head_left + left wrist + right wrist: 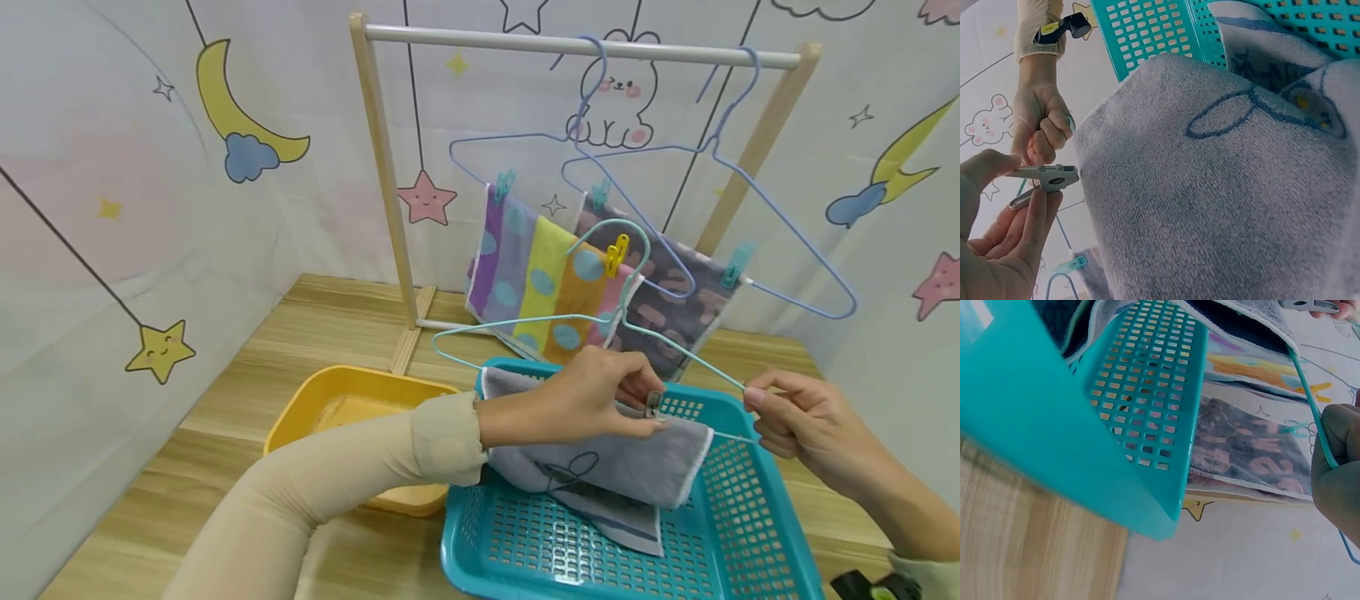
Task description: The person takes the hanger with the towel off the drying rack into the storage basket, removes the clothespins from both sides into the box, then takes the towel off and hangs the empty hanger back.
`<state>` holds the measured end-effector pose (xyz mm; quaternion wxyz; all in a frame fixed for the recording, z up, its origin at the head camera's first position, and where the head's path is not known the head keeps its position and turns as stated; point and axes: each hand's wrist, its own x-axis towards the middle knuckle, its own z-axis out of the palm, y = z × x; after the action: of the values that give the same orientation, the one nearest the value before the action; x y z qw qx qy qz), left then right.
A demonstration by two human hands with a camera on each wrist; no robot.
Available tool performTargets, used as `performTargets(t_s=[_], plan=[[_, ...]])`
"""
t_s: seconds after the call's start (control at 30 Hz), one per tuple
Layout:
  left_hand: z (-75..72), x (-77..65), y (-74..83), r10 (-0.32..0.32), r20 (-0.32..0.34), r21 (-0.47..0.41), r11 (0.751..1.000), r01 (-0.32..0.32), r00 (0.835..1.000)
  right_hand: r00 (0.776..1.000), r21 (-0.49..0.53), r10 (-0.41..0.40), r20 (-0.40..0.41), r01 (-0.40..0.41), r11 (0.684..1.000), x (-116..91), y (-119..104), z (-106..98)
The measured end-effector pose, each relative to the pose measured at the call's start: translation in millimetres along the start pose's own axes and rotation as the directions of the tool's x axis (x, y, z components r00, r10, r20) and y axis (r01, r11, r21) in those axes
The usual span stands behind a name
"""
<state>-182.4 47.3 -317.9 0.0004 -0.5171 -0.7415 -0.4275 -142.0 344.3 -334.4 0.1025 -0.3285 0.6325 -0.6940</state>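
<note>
A grey towel (637,458) with a blue outline drawing is folded over the lower bar of a mint-green hanger (682,346), above a teal basket (772,500). My left hand (592,396) pinches a grey clothespin (1054,179) between thumb and fingers, its tip at the towel's upper edge in the left wrist view. Whether the tip has clamped the cloth I cannot tell. At the hanger's right end, my right hand (810,417) grips the wire with curled fingers, also visible in the right wrist view (1341,469).
Behind stands a rack with a white rail (480,37). Two blue hangers hang there, bearing a striped towel (547,283) and a dark patterned towel (686,292), held by blue and yellow clothespins. A yellow tub (330,375) sits left of the basket, partly behind my left arm.
</note>
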Motion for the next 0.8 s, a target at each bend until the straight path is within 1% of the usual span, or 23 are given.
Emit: performTargets(t_s=[0.13,0.27,0.37,0.5,0.63,0.8], plan=[[-4.7,-4.7,-0.4,0.008,0.002,-0.008,1.0,-0.008,1.0,0.999,0.068,-0.044,0.027,0.042,0.997,0,4,-3],[-11.2,-11.2,-1.6,0.028,-0.018,-0.031,0.999,-0.028,0.999,0.999,0.054,-0.04,0.034,0.038,0.998,0,5,-2],[-16.6,-16.0,-3.7,0.027,-0.028,-0.044,0.999,-0.028,0.999,0.999,0.045,-0.038,0.034,0.037,0.998,-1,4,-2],[-25.0,-24.1,-6.5,-0.006,-0.029,-0.048,0.999,0.004,1.0,0.999,0.04,-0.039,0.025,0.038,0.998,-1,4,-3],[-34.5,-36.2,-8.9,-0.046,-0.058,-0.048,0.998,0.043,0.997,1.0,0.025,-0.025,0.003,0.025,0.999,-1,4,-2],[-50.0,-50.3,-11.7,-0.054,-0.096,-0.039,0.998,0.05,0.994,1.0,0.015,-0.012,-0.008,0.012,1.0,-2,4,-2]])
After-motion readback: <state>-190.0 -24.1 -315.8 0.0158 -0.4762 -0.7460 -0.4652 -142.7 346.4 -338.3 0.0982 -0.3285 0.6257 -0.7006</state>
